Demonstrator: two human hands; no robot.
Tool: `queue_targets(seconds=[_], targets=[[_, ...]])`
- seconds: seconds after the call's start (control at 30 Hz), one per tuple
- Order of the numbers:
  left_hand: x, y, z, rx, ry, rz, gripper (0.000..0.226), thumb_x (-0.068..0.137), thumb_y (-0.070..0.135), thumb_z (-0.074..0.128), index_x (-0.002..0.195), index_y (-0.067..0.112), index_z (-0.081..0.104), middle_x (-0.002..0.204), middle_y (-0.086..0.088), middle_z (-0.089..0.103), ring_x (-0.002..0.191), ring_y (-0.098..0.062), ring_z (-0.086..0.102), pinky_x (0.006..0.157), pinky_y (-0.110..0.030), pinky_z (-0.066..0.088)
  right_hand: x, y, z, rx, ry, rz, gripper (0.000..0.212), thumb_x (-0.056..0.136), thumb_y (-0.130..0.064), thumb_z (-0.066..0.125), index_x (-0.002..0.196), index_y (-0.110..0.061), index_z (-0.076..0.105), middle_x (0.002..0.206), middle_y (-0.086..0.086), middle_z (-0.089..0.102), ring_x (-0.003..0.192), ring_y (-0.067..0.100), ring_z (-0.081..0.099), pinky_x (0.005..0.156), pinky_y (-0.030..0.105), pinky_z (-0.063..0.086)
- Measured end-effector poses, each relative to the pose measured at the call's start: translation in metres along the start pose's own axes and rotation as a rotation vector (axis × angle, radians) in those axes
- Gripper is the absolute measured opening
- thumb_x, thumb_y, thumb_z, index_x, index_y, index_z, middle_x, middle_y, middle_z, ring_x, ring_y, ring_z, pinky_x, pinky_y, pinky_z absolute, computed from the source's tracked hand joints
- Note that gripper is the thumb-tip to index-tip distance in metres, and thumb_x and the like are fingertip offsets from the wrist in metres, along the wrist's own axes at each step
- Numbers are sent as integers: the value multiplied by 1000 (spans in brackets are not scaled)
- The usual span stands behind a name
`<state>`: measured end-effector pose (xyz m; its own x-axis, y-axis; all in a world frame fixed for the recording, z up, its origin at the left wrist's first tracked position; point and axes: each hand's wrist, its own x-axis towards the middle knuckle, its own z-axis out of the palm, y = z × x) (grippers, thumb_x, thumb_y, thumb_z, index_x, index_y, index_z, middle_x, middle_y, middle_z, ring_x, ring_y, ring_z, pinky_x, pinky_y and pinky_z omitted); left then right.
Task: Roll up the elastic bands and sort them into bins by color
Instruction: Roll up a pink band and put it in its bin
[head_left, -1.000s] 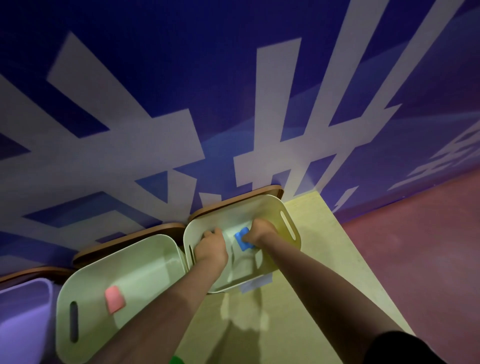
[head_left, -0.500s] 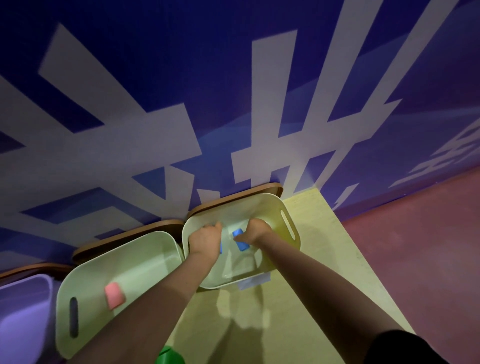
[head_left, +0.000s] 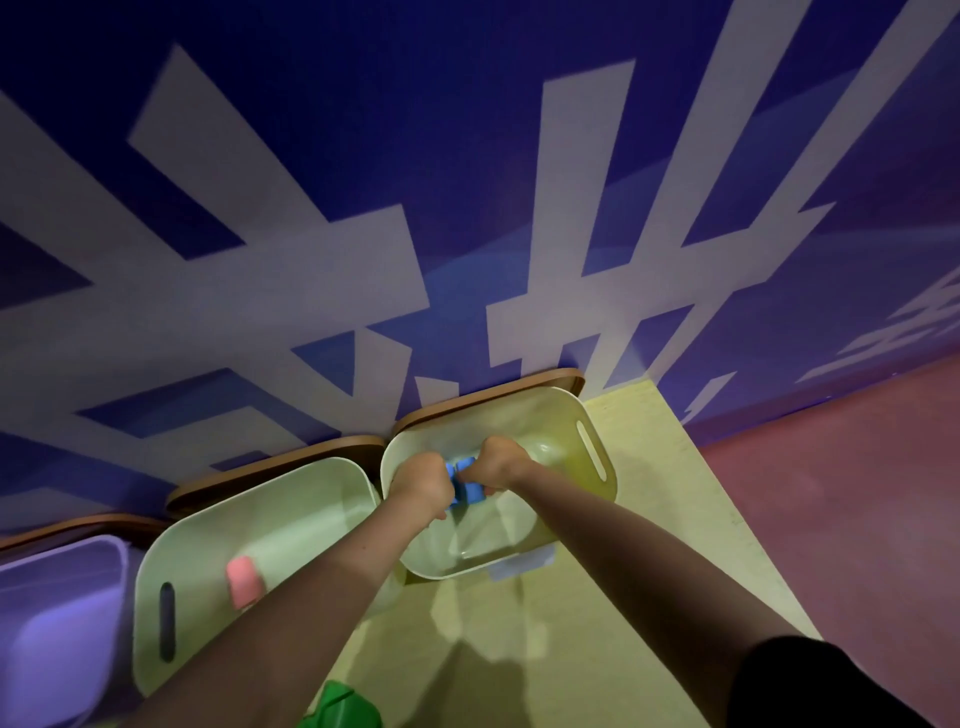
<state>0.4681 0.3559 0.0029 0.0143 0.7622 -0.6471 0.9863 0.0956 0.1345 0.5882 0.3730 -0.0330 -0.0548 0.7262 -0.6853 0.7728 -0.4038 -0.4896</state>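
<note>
Far right cream bin (head_left: 592, 441): both hands inside, left hand (head_left: 423, 480) and right hand (head_left: 498, 462) each pinching the blue elastic band (head_left: 465, 486), axis unclear | Middle cream bin (head_left: 156, 571): pink roll (head_left: 243, 581), long axis near-to-far | Left bin (head_left: 62, 597): contents unseen

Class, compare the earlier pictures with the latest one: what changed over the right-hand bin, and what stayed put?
The left hand and right hand drew together over the right bin; both now grip the blue band, earlier held mostly by the right. The pink roll stayed in the middle bin.
</note>
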Motion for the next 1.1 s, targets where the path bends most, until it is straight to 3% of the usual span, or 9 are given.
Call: queue_targets(seconds=[0.07, 0.13, 0.27, 0.47, 0.63, 0.73, 0.8, 1.0, 1.1], targets=[[-2, -1, 0, -9, -19, -37, 24, 86, 6, 63, 67, 12, 49, 64, -3, 55, 72, -24, 68, 57, -27, 49, 3, -4, 3, 45, -21, -2, 26, 81, -32, 67, 66, -14, 58, 67, 5, 64, 67, 19, 64, 71, 28, 54], [-5, -1, -1, -29, -21, -64, 10, 87, 6, 65, 80, 8, 57, 66, -3, 52, 85, -25, 70, 49, -24, 43, 3, -5, 4, 59, -43, -10, 22, 82, -30, 67, 76, -9, 62, 74, 8, 64, 64, 19, 62, 62, 23, 52], [-2, -3, 2, -46, -9, -80, 19, 89, 7, 63, 107, 1, 63, 102, -13, 70, 92, -27, 70, 57, -25, 44, -3, -2, -1, 189, -93, -2, 19, 87, -20, 66, 82, -6, 54, 66, 5, 52, 51, 12, 48, 34, 13, 34], [0, -4, 4, -32, 13, -74, 22, 90, 6, 61, 111, -1, 61, 111, -15, 68, 93, -28, 68, 65, -28, 48, 1, 2, 4, 129, -102, -28, 20, 88, -28, 63, 91, -8, 62, 75, 10, 61, 68, 22, 57, 49, 20, 42], [2, -5, 10, -8, 80, -34, 26, 87, 3, 60, 112, 0, 61, 114, -19, 65, 103, -35, 64, 78, -36, 50, 2, 8, 14, 11, 99, -138, 33, 76, -33, 75, 104, -16, 69, 107, 4, 69, 99, 22, 63, 88, 28, 50], [5, -7, 16, 70, 152, 3, 26, 93, 8, 54, 118, 4, 56, 120, -16, 63, 111, -33, 59, 88, -37, 46, 2, 7, 20, -1, 135, -142, 17, 79, -32, 73, 85, -17, 65, 95, 7, 67, 96, 26, 63, 77, 27, 46], [6, -8, 18, 72, 179, 24, 26, 95, 13, 50, 121, 6, 52, 121, -15, 62, 111, -32, 58, 91, -37, 44, 1, 7, 23, -18, 145, -130, 24, 82, -31, 69, 72, -18, 52, 83, 6, 59, 88, 28, 61, 69, 26, 37], [7, -10, 18, -9, 181, 36, 22, 94, 10, 48, 115, 5, 54, 114, -17, 63, 101, -35, 62, 78, -39, 49, 2, 6, 16, -29, 22, -97, 30, 80, -35, 71, 67, -10, 59, 76, 9, 54, 72, 22, 48, 66, 27, 37], [9, -10, 19, -131, 170, 3, 17, 94, 6, 44, 105, 4, 56, 108, -19, 64, 87, -34, 63, 70, -35, 50, 3, 6, 12, -51, -68, -105, 20, 78, -22, 70, 85, -3, 69, 80, 9, 57, 73, 21, 51, 64, 25, 42]])
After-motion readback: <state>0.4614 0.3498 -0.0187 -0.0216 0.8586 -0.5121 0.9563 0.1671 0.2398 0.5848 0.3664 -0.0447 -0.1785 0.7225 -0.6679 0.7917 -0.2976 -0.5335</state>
